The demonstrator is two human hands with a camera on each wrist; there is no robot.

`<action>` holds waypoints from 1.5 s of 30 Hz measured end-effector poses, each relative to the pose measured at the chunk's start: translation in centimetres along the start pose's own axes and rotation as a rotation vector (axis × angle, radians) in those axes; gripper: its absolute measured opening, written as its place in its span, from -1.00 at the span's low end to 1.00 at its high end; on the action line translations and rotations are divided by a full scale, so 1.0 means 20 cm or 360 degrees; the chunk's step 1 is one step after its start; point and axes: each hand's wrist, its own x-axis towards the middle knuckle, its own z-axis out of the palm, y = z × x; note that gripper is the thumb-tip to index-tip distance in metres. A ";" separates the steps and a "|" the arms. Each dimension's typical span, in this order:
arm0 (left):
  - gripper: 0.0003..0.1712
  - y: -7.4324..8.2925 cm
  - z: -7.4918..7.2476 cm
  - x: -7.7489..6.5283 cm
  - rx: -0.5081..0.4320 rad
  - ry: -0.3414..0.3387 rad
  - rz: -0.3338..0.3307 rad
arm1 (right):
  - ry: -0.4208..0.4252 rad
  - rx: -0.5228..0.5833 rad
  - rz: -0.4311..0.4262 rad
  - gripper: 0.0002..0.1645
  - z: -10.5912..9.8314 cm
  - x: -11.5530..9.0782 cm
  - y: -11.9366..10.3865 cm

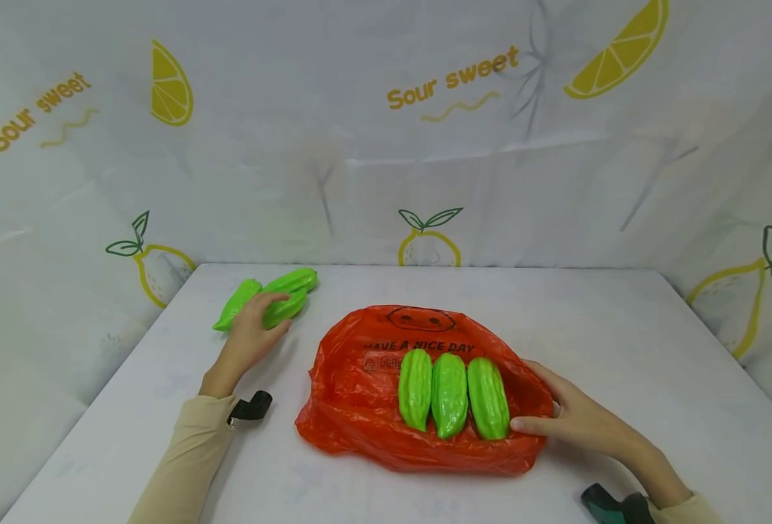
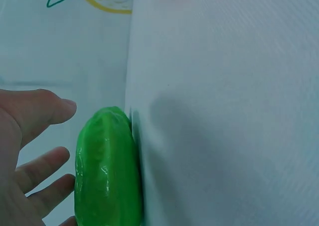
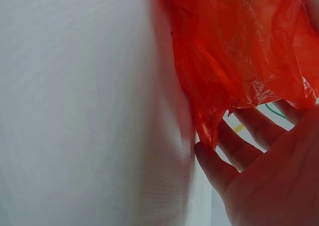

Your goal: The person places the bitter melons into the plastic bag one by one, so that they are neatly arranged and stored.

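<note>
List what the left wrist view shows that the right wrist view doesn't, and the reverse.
Only the left wrist view: the left hand, fingers spread, beside a green vegetable.
Only the right wrist view: the right hand touching the red plastic bag.
Both: the white tabletop and part of the printed backdrop.

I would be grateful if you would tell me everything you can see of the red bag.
The red bag looks like thin, glossy, crinkled plastic. It lies spread on the white table, its mouth gaping. Its far side shows black print, "HAVE A NICE DAY", the first letter partly obscured, beneath a cartoon face. Three green ridged pods lie side by side in the mouth. The right hand holds its right edge, thumb in front and fingers behind.
</note>
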 end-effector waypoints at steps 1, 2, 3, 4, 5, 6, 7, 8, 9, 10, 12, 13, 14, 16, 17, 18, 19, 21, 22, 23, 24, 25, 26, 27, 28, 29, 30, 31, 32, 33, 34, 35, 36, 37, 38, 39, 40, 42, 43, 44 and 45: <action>-0.51 -0.01 0.00 0.00 0.0008 0.0011 0.0007 | 0.0001 -0.0001 0.0007 -0.05 0.00 0.00 0.00; -0.52 -0.01 0.00 0.00 0.0023 0.0024 0.0014 | 0.0002 0.0000 0.0013 -0.05 0.00 0.00 0.00; -0.52 -0.02 0.01 0.00 0.0031 0.0041 0.0014 | 0.0001 0.0001 0.0022 -0.05 0.00 0.00 0.00; -0.52 -0.02 0.01 0.00 0.0037 0.0057 0.0014 | 0.0004 -0.0003 0.0029 -0.05 0.00 0.00 0.00; -0.52 -0.02 0.01 0.00 0.0042 0.0068 0.0007 | 0.0004 -0.0003 0.0033 -0.04 0.00 0.00 0.00; -0.52 -0.02 0.01 0.00 0.0048 0.0078 -0.0004 | 0.0005 -0.0003 0.0038 -0.05 0.00 -0.01 0.01; -0.52 -0.03 0.00 0.00 0.0055 0.0081 -0.0018 | 0.0004 -0.0002 0.0035 -0.05 0.00 -0.01 0.01; -0.52 -0.03 0.00 0.00 0.0058 0.0076 -0.0035 | 0.0005 -0.0001 0.0034 -0.05 0.00 -0.01 0.01; -0.51 -0.03 0.00 0.00 0.0058 0.0069 -0.0055 | 0.0006 0.0000 0.0032 -0.05 0.00 -0.01 0.01; -0.50 -0.03 -0.01 0.00 0.0061 0.0060 -0.0066 | 0.0006 0.0003 0.0027 -0.05 0.00 -0.01 0.01; -0.48 -0.04 -0.01 0.00 0.0061 0.0038 -0.0086 | 0.0005 0.0014 0.0020 -0.05 0.00 -0.01 0.01; -0.47 -0.04 -0.02 0.00 0.0058 0.0026 -0.0089 | 0.0005 0.0013 0.0017 -0.05 0.00 -0.01 0.01; -0.46 -0.04 -0.02 0.00 0.0055 0.0019 -0.0091 | 0.0007 0.0009 0.0019 -0.05 0.00 -0.01 0.00; -0.44 -0.04 -0.03 0.00 0.0049 0.0004 -0.0096 | 0.0009 0.0006 0.0013 -0.06 0.00 -0.01 0.00; -0.43 -0.04 -0.03 0.00 0.0046 -0.0006 -0.0102 | 0.0011 0.0000 0.0009 -0.06 0.01 -0.01 0.01; -0.43 -0.04 -0.03 0.00 0.0047 -0.0018 -0.0108 | 0.0014 -0.0006 0.0007 -0.07 0.00 -0.01 0.01; -0.43 -0.04 -0.04 0.00 0.0048 -0.0026 -0.0114 | 0.0015 -0.0009 0.0003 -0.07 0.00 0.00 0.01; -0.42 -0.03 -0.04 0.00 0.0060 -0.0044 -0.0132 | 0.0018 -0.0009 -0.0005 -0.08 0.00 0.00 0.01; -0.41 -0.03 -0.04 0.00 0.0065 -0.0050 -0.0145 | 0.0019 -0.0010 -0.0008 -0.09 0.00 0.00 0.01; -0.39 -0.03 -0.04 0.00 0.0073 -0.0056 -0.0157 | 0.0021 -0.0012 -0.0008 -0.09 0.00 0.00 0.01; -0.38 -0.03 -0.04 0.00 0.0082 -0.0061 -0.0166 | 0.0020 -0.0010 -0.0010 -0.09 0.00 0.00 0.01; -0.36 -0.03 -0.04 0.00 0.0094 -0.0061 -0.0170 | 0.0020 -0.0010 -0.0013 -0.09 0.00 0.00 0.01; -0.35 -0.02 -0.03 0.00 0.0111 -0.0061 -0.0166 | 0.0020 -0.0014 -0.0014 -0.08 0.00 -0.01 0.01; -0.33 -0.02 -0.03 0.00 0.0118 -0.0063 -0.0169 | 0.0020 -0.0014 -0.0015 -0.08 0.00 -0.01 0.01; -0.32 -0.02 -0.03 0.01 0.0131 -0.0067 -0.0169 | 0.0020 -0.0015 -0.0018 -0.08 0.00 -0.01 0.01; -0.31 -0.02 -0.03 0.01 0.0144 -0.0068 -0.0165 | 0.0019 -0.0015 -0.0019 -0.07 0.00 0.00 0.01; -0.31 -0.02 -0.02 0.01 0.0156 -0.0068 -0.0163 | 0.0018 -0.0015 -0.0019 -0.07 0.00 0.00 0.01; -0.31 -0.02 -0.02 0.01 0.0167 -0.0069 -0.0165 | 0.0018 -0.0018 -0.0015 -0.07 0.00 0.00 0.01; -0.31 -0.02 -0.02 0.01 0.0172 -0.0069 -0.0169 | 0.0018 -0.0020 -0.0017 -0.07 0.00 0.00 0.01; -0.31 -0.02 -0.02 0.00 0.0171 -0.0067 -0.0182 | 0.0016 -0.0020 -0.0017 -0.07 0.00 0.00 0.01; -0.32 -0.02 -0.02 0.00 0.0181 -0.0060 -0.0190 | 0.0015 -0.0023 -0.0016 -0.07 0.00 0.00 0.01; -0.32 -0.02 -0.02 0.00 0.0187 -0.0054 -0.0199 | 0.0013 -0.0021 -0.0016 -0.07 0.00 0.00 0.01; -0.33 -0.02 -0.02 0.00 0.0190 -0.0050 -0.0209 | 0.0013 -0.0021 -0.0015 -0.07 0.00 0.00 0.01; -0.33 -0.02 -0.02 0.00 0.0187 -0.0048 -0.0217 | 0.0011 -0.0019 -0.0017 -0.07 0.00 0.00 0.01; -0.34 -0.03 -0.01 0.00 0.0185 -0.0048 -0.0225 | 0.0009 -0.0017 -0.0023 -0.07 0.00 0.00 0.00; -0.33 -0.03 -0.01 0.00 0.0179 -0.0051 -0.0235 | 0.0007 -0.0014 -0.0026 -0.08 0.00 0.00 0.00; -0.33 -0.03 -0.01 -0.01 0.0176 -0.0057 -0.0242 | 0.0006 -0.0014 -0.0031 -0.08 0.00 -0.01 0.00; -0.33 -0.02 -0.01 -0.01 0.0159 -0.0069 -0.0260 | 0.0004 -0.0014 -0.0047 -0.09 0.00 -0.01 0.00; -0.33 -0.02 -0.01 -0.01 0.0152 -0.0074 -0.0268 | 0.0002 -0.0012 -0.0056 -0.10 0.00 -0.01 0.01; -0.33 -0.01 -0.01 -0.01 0.0151 -0.0077 -0.0278 | 0.0000 -0.0011 -0.0062 -0.11 0.00 -0.01 0.01; -0.33 -0.01 -0.01 -0.01 0.0149 -0.0076 -0.0286 | -0.0001 -0.0008 -0.0067 -0.11 0.00 -0.01 0.01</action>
